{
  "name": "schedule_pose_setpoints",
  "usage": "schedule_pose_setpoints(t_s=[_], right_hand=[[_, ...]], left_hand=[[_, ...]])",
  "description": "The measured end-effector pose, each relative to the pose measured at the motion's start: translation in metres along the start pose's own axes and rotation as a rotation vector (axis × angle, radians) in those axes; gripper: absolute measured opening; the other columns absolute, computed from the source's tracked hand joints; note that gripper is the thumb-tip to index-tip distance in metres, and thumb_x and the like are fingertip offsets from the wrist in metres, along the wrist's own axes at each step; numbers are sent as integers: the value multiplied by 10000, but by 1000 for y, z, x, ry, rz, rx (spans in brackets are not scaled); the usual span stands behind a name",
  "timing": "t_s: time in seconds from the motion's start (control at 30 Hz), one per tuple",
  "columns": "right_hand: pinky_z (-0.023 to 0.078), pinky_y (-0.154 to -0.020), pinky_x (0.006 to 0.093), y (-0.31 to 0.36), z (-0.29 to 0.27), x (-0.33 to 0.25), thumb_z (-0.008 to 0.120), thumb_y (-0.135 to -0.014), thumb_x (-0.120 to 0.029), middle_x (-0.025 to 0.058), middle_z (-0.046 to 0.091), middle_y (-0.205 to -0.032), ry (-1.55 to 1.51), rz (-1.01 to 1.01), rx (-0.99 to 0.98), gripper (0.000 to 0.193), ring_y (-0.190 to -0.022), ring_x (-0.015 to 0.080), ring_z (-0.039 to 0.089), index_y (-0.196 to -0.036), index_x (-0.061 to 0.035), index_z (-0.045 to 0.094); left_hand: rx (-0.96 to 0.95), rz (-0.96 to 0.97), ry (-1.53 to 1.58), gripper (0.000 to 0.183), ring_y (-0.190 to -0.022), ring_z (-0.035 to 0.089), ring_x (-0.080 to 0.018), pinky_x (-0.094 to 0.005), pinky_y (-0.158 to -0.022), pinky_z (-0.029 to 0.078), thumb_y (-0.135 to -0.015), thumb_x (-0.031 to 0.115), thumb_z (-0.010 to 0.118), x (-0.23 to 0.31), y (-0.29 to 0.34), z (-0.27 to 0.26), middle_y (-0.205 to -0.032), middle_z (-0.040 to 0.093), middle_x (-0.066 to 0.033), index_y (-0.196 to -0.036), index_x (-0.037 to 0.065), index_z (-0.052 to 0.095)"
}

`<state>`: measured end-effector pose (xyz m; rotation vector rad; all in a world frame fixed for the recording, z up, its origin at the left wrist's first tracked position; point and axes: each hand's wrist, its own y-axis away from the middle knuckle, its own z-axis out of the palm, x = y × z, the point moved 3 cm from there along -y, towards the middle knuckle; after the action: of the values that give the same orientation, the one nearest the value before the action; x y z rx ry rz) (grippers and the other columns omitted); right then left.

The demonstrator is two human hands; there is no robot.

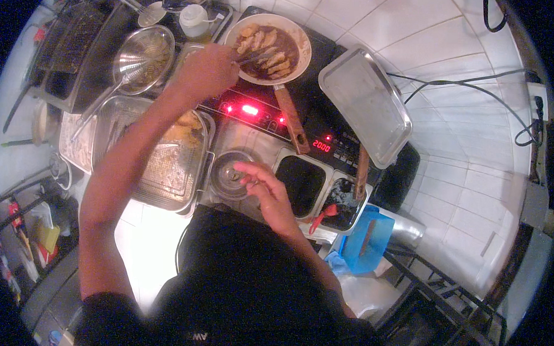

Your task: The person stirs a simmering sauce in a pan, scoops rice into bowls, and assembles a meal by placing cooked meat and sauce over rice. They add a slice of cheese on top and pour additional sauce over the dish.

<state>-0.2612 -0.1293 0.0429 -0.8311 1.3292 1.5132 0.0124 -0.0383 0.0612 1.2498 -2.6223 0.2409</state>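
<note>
My left hand (pixel 207 68) reaches far forward and grips metal tongs (pixel 256 56) whose tips lie among pale food pieces in brown sauce inside a light frying pan (pixel 299 35). The pan's wooden handle (pixel 290 117) points back toward me across a black induction hob (pixel 259 109) with red lights. My right hand (pixel 264 188) hovers close to my body with fingers loosely spread, holding nothing, beside a round metal lid (pixel 228 174) and a square container of dark sauce (pixel 302 183).
A steel tray (pixel 366 106) leans at the right of the hob. At the left sit a metal pan with a rack (pixel 167 171), a mesh strainer (pixel 142 56) and a white-capped bottle (pixel 193 20). A blue tub (pixel 368 240) and cables (pixel 469 87) lie right.
</note>
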Motion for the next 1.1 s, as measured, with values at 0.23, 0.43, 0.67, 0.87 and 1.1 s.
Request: schedule_pose_setpoints(t_s=[0.23, 0.43, 0.67, 0.87, 1.1], right_hand=[[466, -918, 277, 5, 5, -2, 479, -918, -43, 47, 577, -1224, -6, -15, 10, 392, -1031, 133, 565, -1269, -42, 654], [462, -907, 269, 6, 7, -4, 479, -953, -58, 33, 581, -1211, -12, 9, -12, 358, -1023, 123, 566, -1264, -53, 656], [459, -887, 266, 8, 5, -4, 479, -962, -79, 20, 592, -1148, -8, 14, 1, 339, -1004, 119, 563, -1251, -47, 653], [461, -881, 269, 8, 10, -2, 484, -961, -88, 28, 587, -1064, -55, -35, -13, 333, -961, 121, 556, -1238, -42, 663], [463, -878, 269, 11, 7, -1, 502, -944, -65, 30, 578, -1037, -51, -41, 8, 335, -950, 122, 553, -1236, -30, 662]], left_hand=[[-296, -74, 316, 319, -755, 705, -428, -501, -736, 582, -782, 269, 653, -17, -30, -6, -780, 686, -280, -869, -24, 746], [-122, 46, 50, 270, -738, 711, -419, -499, -711, 585, -757, 206, 633, 0, -21, 4, -775, 684, -278, -823, -42, 718], [-14, 209, -228, 180, -742, 714, -359, -444, -627, 594, -748, 116, 663, 50, 19, -8, -842, 670, -235, -857, -17, 717], [193, 311, -457, 234, -770, 662, -258, -335, -580, 583, -780, 116, 635, 66, 48, 16, -890, 586, -170, -928, -65, 645], [50, 293, -332, 198, -770, 700, -319, -420, -618, 585, -823, 97, 623, 53, 51, -11, -951, 638, -183, -971, -34, 648]])
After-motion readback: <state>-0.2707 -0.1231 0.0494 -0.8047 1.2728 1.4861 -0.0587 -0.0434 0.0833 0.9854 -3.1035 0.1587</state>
